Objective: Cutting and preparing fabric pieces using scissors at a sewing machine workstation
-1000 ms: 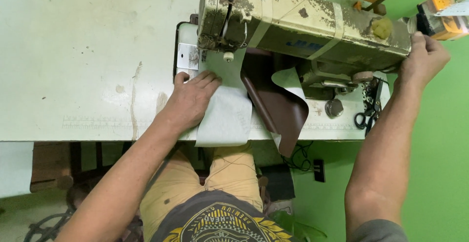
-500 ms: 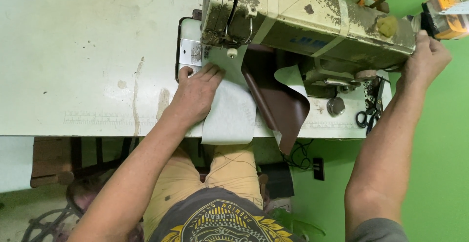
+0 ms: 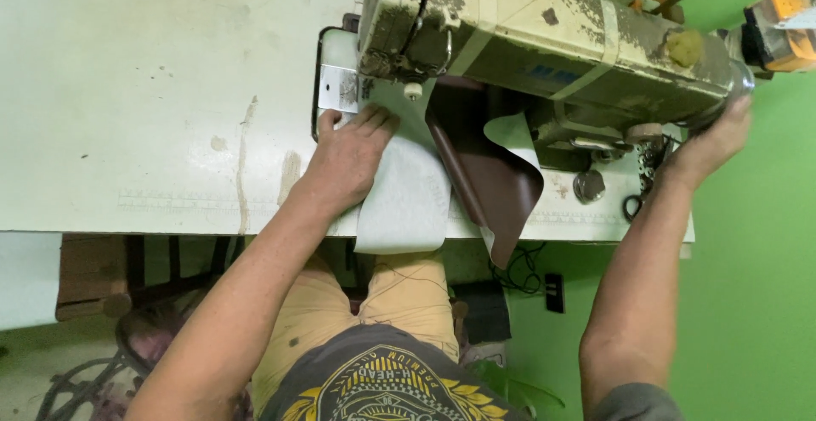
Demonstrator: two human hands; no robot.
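Note:
My left hand [image 3: 348,162] lies flat on a white sheet of lining material [image 3: 406,204], fingers spread, fingertips close to the needle area of the worn cream sewing machine [image 3: 544,43]. A brown leather-like piece [image 3: 493,179] curls up under the machine arm, joined to the white sheet. My right hand [image 3: 710,145] reaches to the machine's right end and cups the handwheel there, which is mostly hidden by my fingers.
The machine sits on a pale, stained table [image 3: 153,107] with a printed ruler along its front edge. Scissors [image 3: 642,187] and a metal bobbin winder [image 3: 589,185] lie right of the fabric. An orange object [image 3: 778,26] sits at top right by a green wall.
My left hand has shifted slightly toward the needle on the white sheet. My right hand stays at the handwheel end.

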